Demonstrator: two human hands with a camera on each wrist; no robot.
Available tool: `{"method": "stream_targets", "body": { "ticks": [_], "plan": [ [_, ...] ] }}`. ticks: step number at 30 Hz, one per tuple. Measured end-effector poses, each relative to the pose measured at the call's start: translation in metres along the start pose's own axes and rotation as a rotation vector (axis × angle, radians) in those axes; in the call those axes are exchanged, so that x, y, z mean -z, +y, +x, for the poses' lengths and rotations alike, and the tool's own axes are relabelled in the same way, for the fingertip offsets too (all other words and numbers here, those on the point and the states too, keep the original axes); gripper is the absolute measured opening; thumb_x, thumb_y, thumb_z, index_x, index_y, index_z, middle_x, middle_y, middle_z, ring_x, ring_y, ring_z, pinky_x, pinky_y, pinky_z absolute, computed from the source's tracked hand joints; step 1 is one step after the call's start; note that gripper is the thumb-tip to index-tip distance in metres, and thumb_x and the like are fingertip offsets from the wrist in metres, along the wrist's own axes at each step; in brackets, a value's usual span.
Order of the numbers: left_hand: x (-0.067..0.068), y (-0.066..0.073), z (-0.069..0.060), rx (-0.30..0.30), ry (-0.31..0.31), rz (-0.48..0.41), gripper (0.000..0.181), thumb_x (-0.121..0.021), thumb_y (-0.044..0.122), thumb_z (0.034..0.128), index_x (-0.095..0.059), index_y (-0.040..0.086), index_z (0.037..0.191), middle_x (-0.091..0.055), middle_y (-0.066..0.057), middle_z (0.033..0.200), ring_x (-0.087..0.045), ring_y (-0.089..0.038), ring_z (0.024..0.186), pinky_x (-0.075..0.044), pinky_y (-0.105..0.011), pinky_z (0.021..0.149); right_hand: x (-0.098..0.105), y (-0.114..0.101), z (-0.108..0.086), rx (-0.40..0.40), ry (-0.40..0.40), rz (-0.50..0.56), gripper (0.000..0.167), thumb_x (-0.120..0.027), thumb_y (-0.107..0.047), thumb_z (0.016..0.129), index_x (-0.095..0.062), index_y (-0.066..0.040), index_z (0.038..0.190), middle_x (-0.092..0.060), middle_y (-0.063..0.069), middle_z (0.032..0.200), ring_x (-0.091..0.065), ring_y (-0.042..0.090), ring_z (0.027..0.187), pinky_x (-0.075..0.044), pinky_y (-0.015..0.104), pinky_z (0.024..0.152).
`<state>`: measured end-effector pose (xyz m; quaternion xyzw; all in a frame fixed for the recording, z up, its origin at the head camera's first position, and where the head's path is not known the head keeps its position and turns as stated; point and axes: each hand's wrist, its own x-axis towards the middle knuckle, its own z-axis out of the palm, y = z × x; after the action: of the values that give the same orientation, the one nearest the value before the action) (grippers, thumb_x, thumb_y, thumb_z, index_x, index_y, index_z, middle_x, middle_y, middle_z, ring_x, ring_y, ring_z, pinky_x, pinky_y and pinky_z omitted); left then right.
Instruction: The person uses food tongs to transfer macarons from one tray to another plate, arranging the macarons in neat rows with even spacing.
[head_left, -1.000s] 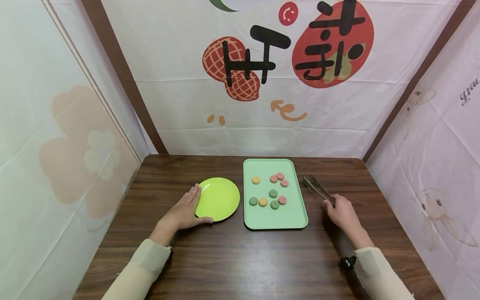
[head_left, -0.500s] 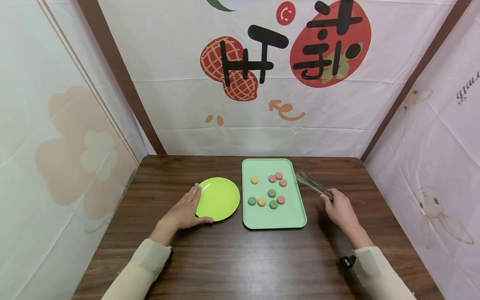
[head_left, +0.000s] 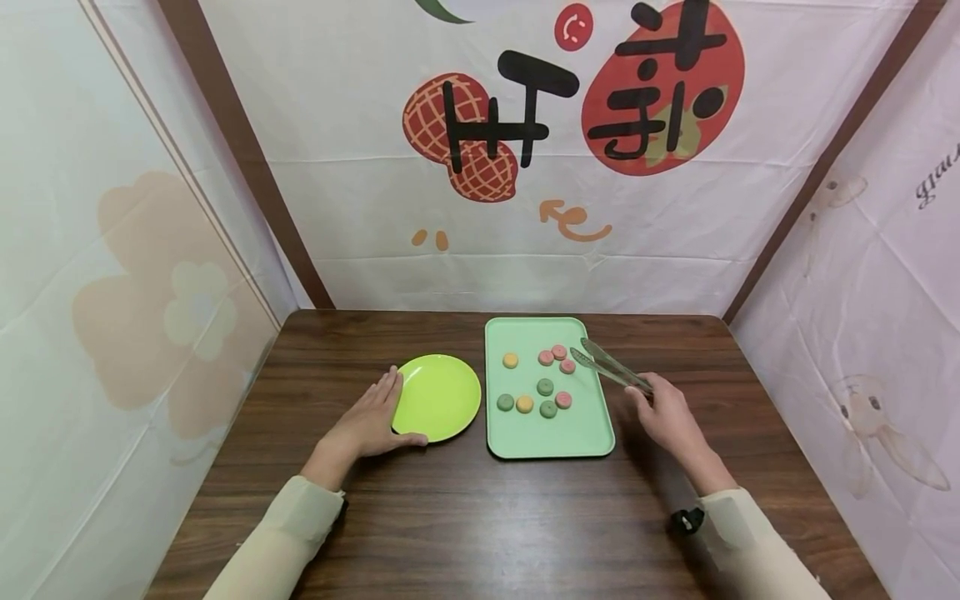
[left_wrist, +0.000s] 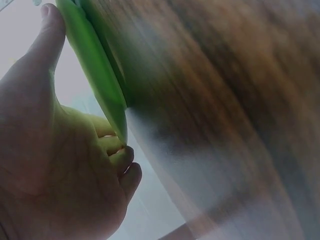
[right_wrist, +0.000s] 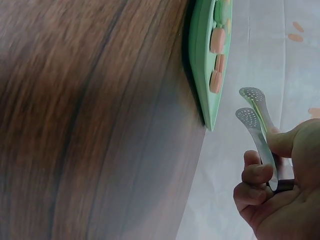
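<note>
The right hand (head_left: 667,418), nearer, grips tongs (right_wrist: 261,142) pointing lengthwise forward-left to pink macarons (head_left: 567,367) (left hand (head_left: 367,422), fingers extended, touches the plate (head_left: 438,398)).

Place: cloth-walled booth (head_left: 847,275) | printed backdrop (head_left: 555,179) | flower-and-rabbit side sheets (head_left: 150,300) | wood-grain table (head_left: 480,517)

Plate (head_left: 437,398) left of tray (head_left: 551,437), macarons (head_left: 545,387) on tray
</note>
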<state>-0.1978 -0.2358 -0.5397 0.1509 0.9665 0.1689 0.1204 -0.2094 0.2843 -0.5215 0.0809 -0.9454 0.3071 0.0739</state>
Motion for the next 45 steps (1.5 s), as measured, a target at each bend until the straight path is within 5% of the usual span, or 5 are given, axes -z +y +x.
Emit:
{"method": "stream_targets", "body": {
  "ticks": [15, 26, 45],
  "plan": [
    [-0.001, 0.0, -0.002, -0.024, 0.011, 0.009, 0.135, -0.071, 0.078, 0.0882, -0.008, -0.011, 0.167, -0.007, -0.03, 0.177, -0.013, -0.044, 0.164, -0.018, -0.057, 0.133, -0.015, -0.013, 0.011, 0.053, -0.097, 0.055, 0.029, -0.065, -0.022, 0.11, -0.066, 0.001, 0.128, -0.063, 0.008, 0.09, -0.052, 0.019, 0.07, -0.045, 0.036, 0.061],
    [-0.004, 0.001, -0.001, -0.025, 0.016, 0.013, 0.136, -0.07, 0.08, 0.0874, -0.008, -0.01, 0.168, -0.007, -0.028, 0.177, -0.013, -0.042, 0.164, -0.017, -0.055, 0.134, -0.027, -0.025, 0.015, 0.075, -0.147, 0.054, 0.035, -0.064, -0.024, 0.111, -0.065, 0.003, 0.134, -0.072, 0.021, 0.12, -0.072, 0.036, 0.106, -0.062, 0.053, 0.082],
    [-0.003, 0.001, 0.0, -0.011, 0.012, 0.023, 0.136, -0.072, 0.079, 0.0871, -0.008, -0.01, 0.168, -0.007, -0.029, 0.177, -0.014, -0.042, 0.164, -0.018, -0.055, 0.134, -0.045, -0.037, 0.026, 0.144, -0.16, 0.046, 0.035, -0.066, -0.023, 0.11, -0.066, 0.003, 0.133, -0.073, 0.019, 0.116, -0.072, 0.03, 0.098, -0.061, 0.049, 0.08]
  ]
}}
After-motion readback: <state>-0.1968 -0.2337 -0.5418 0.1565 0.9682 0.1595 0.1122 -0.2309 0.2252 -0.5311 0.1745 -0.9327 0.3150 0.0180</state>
